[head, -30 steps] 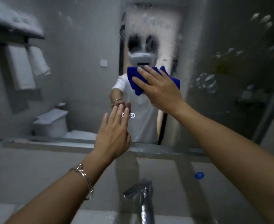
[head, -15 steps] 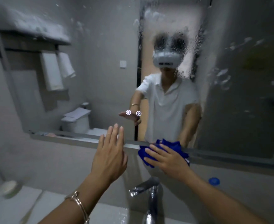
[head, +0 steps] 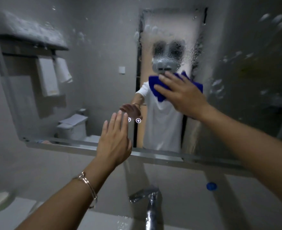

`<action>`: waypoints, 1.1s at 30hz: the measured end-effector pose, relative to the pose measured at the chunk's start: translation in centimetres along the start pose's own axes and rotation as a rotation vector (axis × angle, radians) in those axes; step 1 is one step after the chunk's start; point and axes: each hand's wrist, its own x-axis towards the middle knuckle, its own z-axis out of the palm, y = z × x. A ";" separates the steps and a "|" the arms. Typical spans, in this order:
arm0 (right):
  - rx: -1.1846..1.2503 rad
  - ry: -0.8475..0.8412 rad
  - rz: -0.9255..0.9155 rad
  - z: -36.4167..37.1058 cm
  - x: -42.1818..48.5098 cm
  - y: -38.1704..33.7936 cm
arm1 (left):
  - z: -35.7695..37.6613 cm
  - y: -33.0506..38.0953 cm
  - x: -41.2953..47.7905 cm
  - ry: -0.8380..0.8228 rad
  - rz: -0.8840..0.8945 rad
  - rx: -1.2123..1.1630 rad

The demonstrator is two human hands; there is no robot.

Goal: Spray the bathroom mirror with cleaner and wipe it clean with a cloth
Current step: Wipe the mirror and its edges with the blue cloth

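The bathroom mirror (head: 95, 67) fills the wall ahead, speckled with droplets and foam, thickest at its upper middle and right. My right hand (head: 183, 95) presses a blue cloth (head: 157, 85) flat against the glass near the mirror's centre. My left hand (head: 115, 141) is raised with fingers straight and apart, close to the lower part of the glass, holding nothing; a bracelet sits on that wrist. No spray bottle is in view.
A chrome tap (head: 148, 201) stands over the sink just below me. A blue cap (head: 211, 186) sits against the wall at the right. A small dish (head: 0, 199) rests on the counter at the left. The mirror's metal lower edge (head: 153, 155) juts out.
My right hand swept the blue cloth down to the mirror's lower edge and has now brought it back up to the centre of the glass. My left hand stayed raised.
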 end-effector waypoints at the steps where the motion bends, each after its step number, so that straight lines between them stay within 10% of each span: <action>1: -0.014 0.001 0.031 -0.6 1.3 1.1 | -0.4 0.4 0.8 0.010 0.001 -0.005; 9: 0.039 0.140 0.101 1.9 -3.0 -3.4 | 2.1 1.6 -0.3 0.047 0.069 0.003; 18: 0.105 -0.243 -0.193 6.1 -15.0 -11.6 | 2.9 2.3 -2.0 -0.026 0.110 0.046; 24: 0.045 -0.203 -0.305 3.9 -12.1 -6.3 | 0.4 2.8 1.0 0.049 0.129 0.050; 33: -0.053 0.050 0.171 -4.3 -0.9 9.4 | -1.5 4.6 4.3 0.139 0.146 0.039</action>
